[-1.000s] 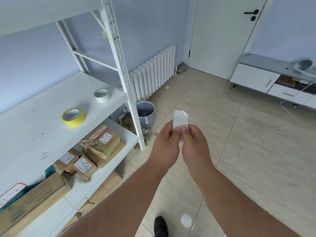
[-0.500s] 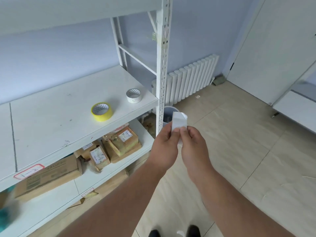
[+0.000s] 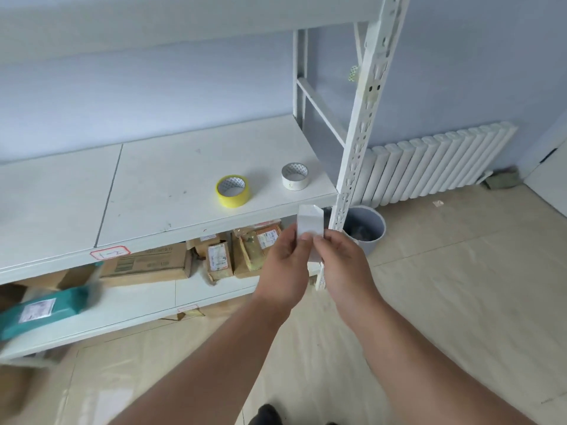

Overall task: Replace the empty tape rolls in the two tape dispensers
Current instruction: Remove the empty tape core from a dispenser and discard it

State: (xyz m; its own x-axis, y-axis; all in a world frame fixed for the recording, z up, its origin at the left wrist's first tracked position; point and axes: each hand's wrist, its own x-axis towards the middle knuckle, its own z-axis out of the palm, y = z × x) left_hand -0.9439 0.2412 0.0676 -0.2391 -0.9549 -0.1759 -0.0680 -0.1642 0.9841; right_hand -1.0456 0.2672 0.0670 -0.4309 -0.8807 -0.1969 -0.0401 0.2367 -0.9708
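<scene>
Head view: the left hand [image 3: 287, 265] and the right hand [image 3: 343, 265] are raised together in front of the shelf [image 3: 159, 191], both pinching a small white strip [image 3: 310, 223] between thumb and fingertips, its upper end standing above the fingers. On the shelf's white board lie a yellow tape roll [image 3: 232, 190] and, just to its right, a white tape roll [image 3: 294, 176], both flat and apart from each other. On the lower board sit cardboard parcels [image 3: 217, 259] and a teal packet [image 3: 46, 308]. Beside the perforated upright [image 3: 359, 142] stands a grey bin [image 3: 369, 233], with a white radiator [image 3: 435, 167] against the wall behind.
</scene>
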